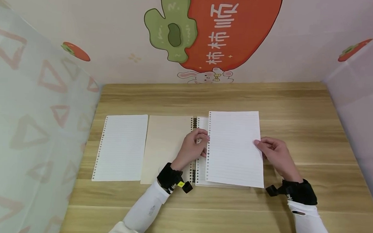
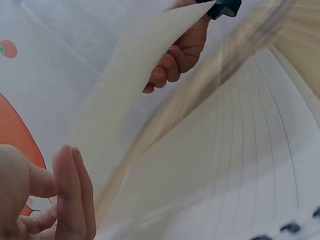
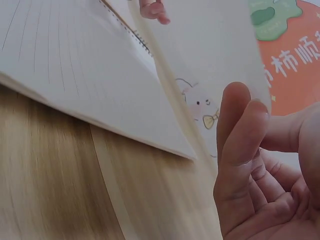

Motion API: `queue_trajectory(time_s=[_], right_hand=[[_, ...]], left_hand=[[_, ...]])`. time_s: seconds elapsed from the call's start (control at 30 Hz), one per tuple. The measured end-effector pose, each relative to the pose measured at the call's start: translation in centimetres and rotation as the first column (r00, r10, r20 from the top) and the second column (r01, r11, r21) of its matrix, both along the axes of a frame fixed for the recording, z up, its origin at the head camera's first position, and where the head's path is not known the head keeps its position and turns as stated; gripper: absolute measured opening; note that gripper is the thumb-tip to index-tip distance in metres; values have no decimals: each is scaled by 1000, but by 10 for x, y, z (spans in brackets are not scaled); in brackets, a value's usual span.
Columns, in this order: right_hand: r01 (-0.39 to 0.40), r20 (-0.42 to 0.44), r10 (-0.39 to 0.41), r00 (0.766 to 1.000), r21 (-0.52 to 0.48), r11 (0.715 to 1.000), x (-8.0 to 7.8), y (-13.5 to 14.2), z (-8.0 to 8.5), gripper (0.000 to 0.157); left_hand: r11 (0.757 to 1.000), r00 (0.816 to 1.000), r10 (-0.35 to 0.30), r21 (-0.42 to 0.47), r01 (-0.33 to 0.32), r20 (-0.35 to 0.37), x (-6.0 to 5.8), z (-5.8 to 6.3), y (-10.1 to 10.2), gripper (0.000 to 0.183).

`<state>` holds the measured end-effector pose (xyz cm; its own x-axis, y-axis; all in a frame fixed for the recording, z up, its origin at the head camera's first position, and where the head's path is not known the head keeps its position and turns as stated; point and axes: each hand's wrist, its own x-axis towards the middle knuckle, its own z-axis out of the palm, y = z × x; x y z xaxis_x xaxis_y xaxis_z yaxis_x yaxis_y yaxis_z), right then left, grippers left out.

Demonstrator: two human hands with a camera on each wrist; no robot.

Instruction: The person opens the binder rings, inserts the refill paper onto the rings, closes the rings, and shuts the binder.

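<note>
A loose lined sheet of paper (image 1: pixel 233 149) with punched holes down its left edge is held up over an open ring-bound notebook (image 1: pixel 168 150). My left hand (image 1: pixel 193 146) pinches the sheet's holed edge between thumb and fingers. At the opposite edge my right hand (image 1: pixel 274 155) pinches it the same way; in the right wrist view the thumb and fingertips (image 3: pixel 245 120) meet on the paper. Beneath, the notebook's lined pages (image 2: pixel 225 135) lie mostly covered in the head view. The binding rings (image 1: pixel 193 176) show between the beige cover and the pages.
Another holed lined sheet (image 1: pixel 120 148) lies flat to the left, against the notebook's beige cover. Everything lies on a wood-grain table (image 1: pixel 226 214). A printed backdrop (image 1: pixel 115 31) rises behind it, with a patterned side sheet (image 1: pixel 35 125) at the left.
</note>
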<state>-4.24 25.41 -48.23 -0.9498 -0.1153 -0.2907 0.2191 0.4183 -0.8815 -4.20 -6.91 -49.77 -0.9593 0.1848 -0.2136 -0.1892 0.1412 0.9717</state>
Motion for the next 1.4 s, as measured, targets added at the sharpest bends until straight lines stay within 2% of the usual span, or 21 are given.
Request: queue_trajectory(time_s=[0.37,0.7,0.97,1.13,1.2,1.3,1.4], right_hand=[[-14,39,14,999,-7,1000,-8,-20,-8,54],[-13,68,17,998,-59,998,-6,-28,-16,52],[-15,84,22,996,-79,997,-7,-34,-19,54],[-12,89,20,996,-88,996,-8,-33,-22,54],[-8,92,16,996,-90,996,-8,-32,-23,53],[-9,91,18,996,-96,995,-9,-32,-24,54],[-12,94,22,995,-107,994,-10,-32,-25,54]], left_hand=[[1000,1000,10,-1,-10,12,3,-4,-21,32],[999,998,47,-26,-46,44,8,-14,-30,32],[999,999,33,-17,-33,17,9,-18,-35,34],[999,1000,4,-35,-3,11,6,-18,-39,32],[998,1000,-9,-69,8,-17,3,-16,-42,31],[984,993,-25,-177,4,-116,-5,-12,-48,30],[941,969,-65,-339,-20,-240,-14,-8,-52,31]])
